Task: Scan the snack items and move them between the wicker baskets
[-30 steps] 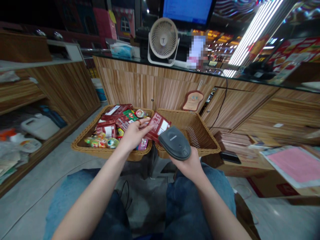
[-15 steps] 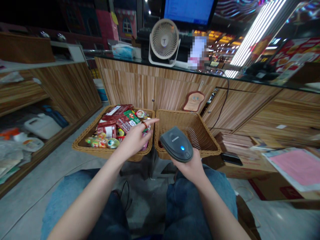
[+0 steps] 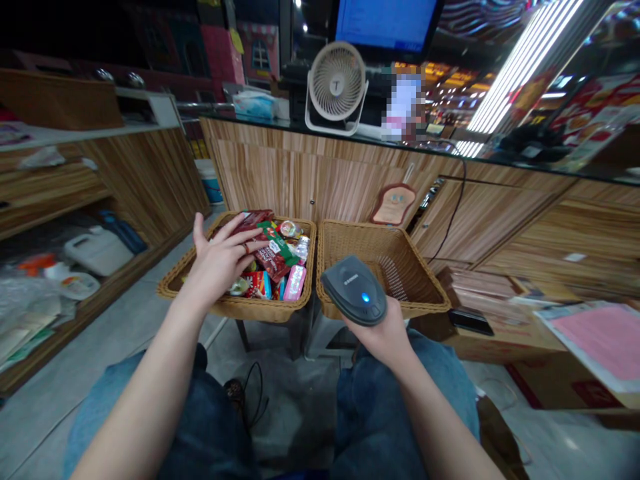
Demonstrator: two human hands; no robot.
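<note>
My left hand (image 3: pixel 223 260) is spread over the snack packets in the left wicker basket (image 3: pixel 167 288), its fingers apart; whether it touches them I cannot tell. Near its fingertips lie a dark red and green packet (image 3: pixel 275 250), a pink pack (image 3: pixel 295 283) and several other colourful wrapped snacks, part of them hidden under the hand. My right hand (image 3: pixel 383 337) grips a dark grey handheld barcode scanner (image 3: pixel 353 287) with a blue light lit on top. The scanner hovers over the front left corner of the right wicker basket (image 3: pixel 425 280), covering part of its inside.
Behind the baskets stands a wood-panelled counter (image 3: pixel 260 173) bearing a fan (image 3: pixel 337 83) and a monitor (image 3: pixel 385 27). A bread-shaped board (image 3: pixel 394 203) hangs on its front. At right, a black phone (image 3: pixel 471 321) rests on cardboard boxes. A shelf with a white jug (image 3: pixel 103 252) is at left.
My left hand has moved left, from the basket's right side to above its left part, and its fingers have spread. My right hand keeps the scanner in nearly the same place.
</note>
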